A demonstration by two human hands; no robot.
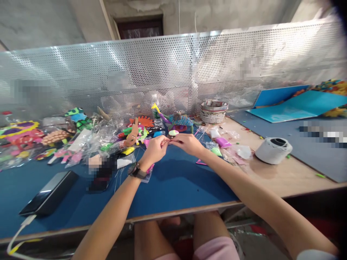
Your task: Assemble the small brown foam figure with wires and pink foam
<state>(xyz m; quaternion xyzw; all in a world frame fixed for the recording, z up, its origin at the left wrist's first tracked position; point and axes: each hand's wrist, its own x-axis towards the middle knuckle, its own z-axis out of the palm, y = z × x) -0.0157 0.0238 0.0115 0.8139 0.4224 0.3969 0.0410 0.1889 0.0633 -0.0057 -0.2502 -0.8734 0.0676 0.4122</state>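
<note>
Head view: the left hand [157, 148] and right hand [187, 143], fingers pinched nearly shut, meet fingertip to fingertip at a small pale-green and white piece [173, 133] above the blue tabletop [179, 184].

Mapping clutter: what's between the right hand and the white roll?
Between the right hand and the white roll lie a purple packet, a green packet and crumpled clear plastic, seen in the head view.
</note>
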